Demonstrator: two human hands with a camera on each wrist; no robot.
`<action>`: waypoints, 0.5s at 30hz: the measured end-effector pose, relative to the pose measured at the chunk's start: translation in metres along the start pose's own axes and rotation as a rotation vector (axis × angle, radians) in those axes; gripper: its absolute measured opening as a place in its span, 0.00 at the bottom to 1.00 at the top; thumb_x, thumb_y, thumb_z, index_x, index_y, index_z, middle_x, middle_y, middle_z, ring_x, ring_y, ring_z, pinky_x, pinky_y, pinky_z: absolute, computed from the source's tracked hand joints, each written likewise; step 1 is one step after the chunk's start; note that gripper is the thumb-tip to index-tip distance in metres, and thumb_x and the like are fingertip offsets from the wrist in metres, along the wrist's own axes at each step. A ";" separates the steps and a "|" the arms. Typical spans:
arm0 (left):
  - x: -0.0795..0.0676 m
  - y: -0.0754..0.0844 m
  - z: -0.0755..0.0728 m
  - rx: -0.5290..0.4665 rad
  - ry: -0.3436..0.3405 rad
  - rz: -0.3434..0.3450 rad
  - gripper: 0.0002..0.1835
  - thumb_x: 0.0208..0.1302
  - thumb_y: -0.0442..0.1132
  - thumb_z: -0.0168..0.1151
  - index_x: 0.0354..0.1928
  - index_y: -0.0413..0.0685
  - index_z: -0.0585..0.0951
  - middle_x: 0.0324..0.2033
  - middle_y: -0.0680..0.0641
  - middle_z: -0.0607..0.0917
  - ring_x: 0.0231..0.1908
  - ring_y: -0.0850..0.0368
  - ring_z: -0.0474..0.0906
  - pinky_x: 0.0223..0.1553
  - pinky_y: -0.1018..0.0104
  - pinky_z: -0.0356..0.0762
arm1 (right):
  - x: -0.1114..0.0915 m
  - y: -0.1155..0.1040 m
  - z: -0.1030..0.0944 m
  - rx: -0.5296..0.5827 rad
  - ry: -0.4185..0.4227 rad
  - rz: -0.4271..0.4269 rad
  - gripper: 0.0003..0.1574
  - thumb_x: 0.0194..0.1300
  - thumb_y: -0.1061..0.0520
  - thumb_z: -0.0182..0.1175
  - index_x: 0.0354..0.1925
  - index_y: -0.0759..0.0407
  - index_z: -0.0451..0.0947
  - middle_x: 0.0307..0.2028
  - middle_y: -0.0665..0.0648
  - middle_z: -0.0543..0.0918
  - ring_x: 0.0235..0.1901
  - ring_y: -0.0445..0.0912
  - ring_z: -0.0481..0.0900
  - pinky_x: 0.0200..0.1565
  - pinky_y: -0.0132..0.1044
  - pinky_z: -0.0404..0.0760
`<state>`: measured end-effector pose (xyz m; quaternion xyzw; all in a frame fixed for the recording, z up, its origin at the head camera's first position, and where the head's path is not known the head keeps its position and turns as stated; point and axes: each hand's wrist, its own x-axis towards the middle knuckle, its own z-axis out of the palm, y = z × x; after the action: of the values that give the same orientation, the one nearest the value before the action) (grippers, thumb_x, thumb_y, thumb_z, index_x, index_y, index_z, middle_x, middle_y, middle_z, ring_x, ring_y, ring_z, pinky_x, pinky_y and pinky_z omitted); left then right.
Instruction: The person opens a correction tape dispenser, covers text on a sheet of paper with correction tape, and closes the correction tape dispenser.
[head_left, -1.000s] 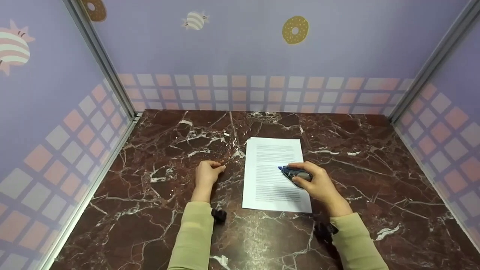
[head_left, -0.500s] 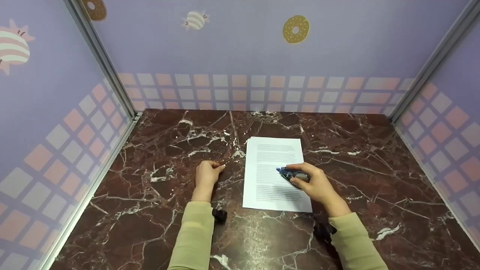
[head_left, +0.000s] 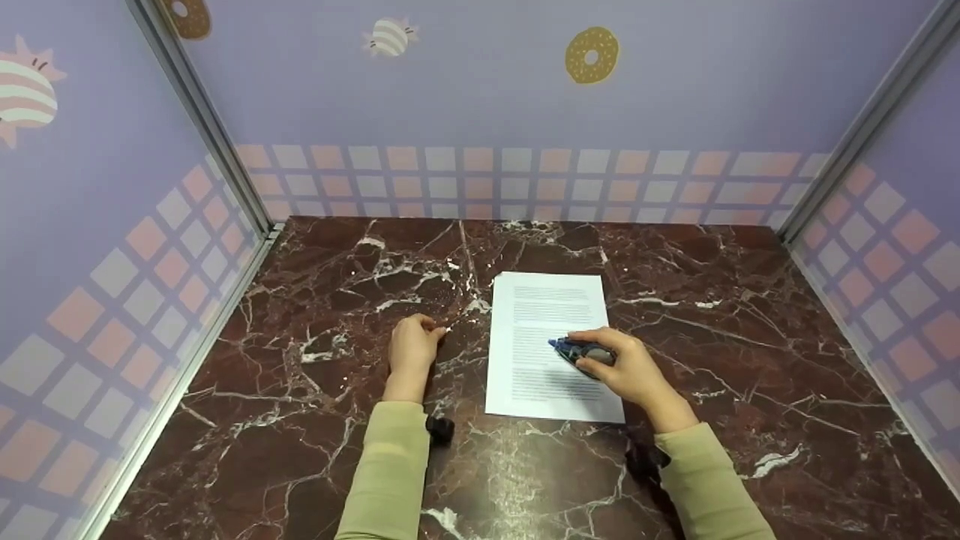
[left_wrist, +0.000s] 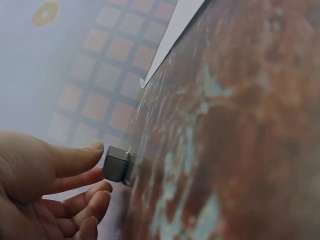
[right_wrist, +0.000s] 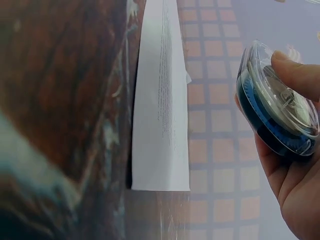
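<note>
In the head view my right hand [head_left: 636, 370] grips a correction tape [head_left: 583, 355] over the printed sheet of paper [head_left: 536, 301]. Its blue tip points left, and the right wrist view shows its clear shell [right_wrist: 280, 100] held off the paper, thumb on the side. My left hand [head_left: 411, 346] is left of the sheet, low over the table. From the left wrist view, its thumb and forefinger pinch a small dark see-through cap [left_wrist: 115, 164]; the other fingers curl in loosely. That cap is too small to make out in the head view.
The dark red marbled tabletop [head_left: 315, 450] lies under everything, with pale veins and white specks near the sheet's left side. Patterned purple panels [head_left: 480, 82] stand at the back and both sides. A corner of the paper lifts slightly at the far left.
My right hand has shifted a little to the left and nearer with the correction tape. The left hand has barely moved, still pinching the cap. The paper stays in place.
</note>
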<state>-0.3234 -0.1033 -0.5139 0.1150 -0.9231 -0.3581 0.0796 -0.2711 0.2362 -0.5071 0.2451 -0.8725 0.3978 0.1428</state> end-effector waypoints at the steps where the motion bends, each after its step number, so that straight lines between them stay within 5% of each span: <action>1: -0.001 0.003 -0.001 0.007 0.015 0.019 0.18 0.67 0.43 0.70 0.54 0.41 0.86 0.45 0.38 0.87 0.47 0.41 0.84 0.51 0.46 0.83 | 0.000 0.000 0.000 -0.001 0.000 0.004 0.26 0.56 0.63 0.76 0.54 0.54 0.87 0.50 0.57 0.90 0.49 0.56 0.87 0.52 0.49 0.86; 6: -0.008 0.021 -0.002 -0.040 0.027 0.201 0.22 0.66 0.43 0.71 0.59 0.42 0.84 0.54 0.37 0.82 0.56 0.39 0.80 0.60 0.45 0.80 | 0.000 -0.001 0.002 -0.017 -0.005 0.022 0.25 0.56 0.62 0.76 0.53 0.53 0.86 0.51 0.56 0.90 0.51 0.56 0.87 0.55 0.50 0.85; 15: -0.021 0.044 0.004 -0.032 -0.296 0.473 0.25 0.65 0.41 0.72 0.63 0.40 0.81 0.63 0.40 0.80 0.65 0.39 0.76 0.70 0.45 0.73 | 0.000 -0.003 0.001 -0.026 -0.035 0.055 0.24 0.57 0.61 0.76 0.53 0.52 0.87 0.51 0.56 0.90 0.51 0.55 0.87 0.55 0.52 0.84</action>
<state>-0.3106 -0.0634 -0.4885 -0.1584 -0.9201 -0.3571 0.0271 -0.2697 0.2333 -0.5061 0.2261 -0.8864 0.3859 0.1194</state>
